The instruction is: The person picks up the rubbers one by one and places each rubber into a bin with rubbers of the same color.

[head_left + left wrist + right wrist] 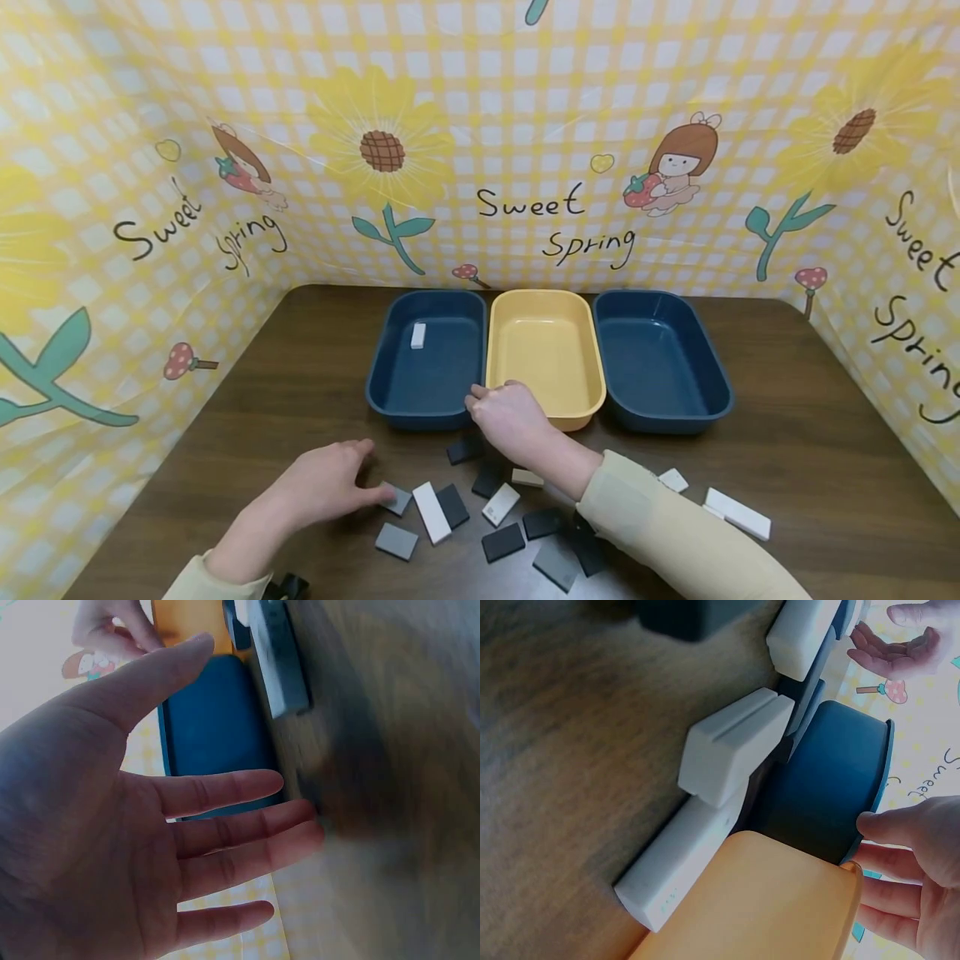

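My left hand (322,487) is held over the table's left part, fingers spread and nothing in its palm. In the head view its thumb overlaps a small grey block (398,500); the left wrist view shows a gap between the thumb and a grey block (279,664). My right hand (517,423) is at the front rims of the left blue bin (382,375) and the yellow bin (597,379). In the right wrist view its thumb overlaps the blue rim, while its other fingertips are hidden behind the rims. Whether it holds anything is hidden.
A white block (418,335) lies in the left blue bin. Another blue bin (723,392) stands right of the yellow one. Several black, grey and white blocks, including a white block (432,513) and a black block (503,542), lie scattered before the bins.
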A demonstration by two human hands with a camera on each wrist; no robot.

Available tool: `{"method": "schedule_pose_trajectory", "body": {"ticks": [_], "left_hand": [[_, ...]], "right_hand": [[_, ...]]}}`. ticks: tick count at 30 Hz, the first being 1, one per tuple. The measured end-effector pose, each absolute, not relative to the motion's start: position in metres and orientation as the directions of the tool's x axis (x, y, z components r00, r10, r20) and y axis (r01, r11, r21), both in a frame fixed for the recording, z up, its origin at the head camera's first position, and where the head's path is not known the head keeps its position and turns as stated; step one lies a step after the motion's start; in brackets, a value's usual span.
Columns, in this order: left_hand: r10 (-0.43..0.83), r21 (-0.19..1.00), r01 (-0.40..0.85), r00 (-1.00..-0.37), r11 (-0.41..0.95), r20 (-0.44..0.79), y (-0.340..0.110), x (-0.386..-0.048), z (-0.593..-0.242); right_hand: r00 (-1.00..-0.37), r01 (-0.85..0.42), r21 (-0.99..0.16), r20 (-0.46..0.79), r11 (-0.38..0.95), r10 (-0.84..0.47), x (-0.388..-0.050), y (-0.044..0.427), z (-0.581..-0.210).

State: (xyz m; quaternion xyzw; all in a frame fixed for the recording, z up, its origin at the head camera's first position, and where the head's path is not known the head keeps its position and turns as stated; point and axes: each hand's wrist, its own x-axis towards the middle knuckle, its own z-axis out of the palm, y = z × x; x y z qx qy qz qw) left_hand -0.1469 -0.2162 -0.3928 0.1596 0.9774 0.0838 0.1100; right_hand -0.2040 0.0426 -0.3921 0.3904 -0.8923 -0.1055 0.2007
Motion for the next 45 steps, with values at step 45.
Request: {"method": "schedule_pose_trajectory", "body": {"ticks": [45], "left_hand": [[0.424,0.256,0.371,-0.883,0.893,-0.2,-0.193,-0.145,-0.4]], "right_hand": [[-0.612,-0.649,0.352,0.287,0.675,-0.737,-0.203,0.042,-0.393]]}}
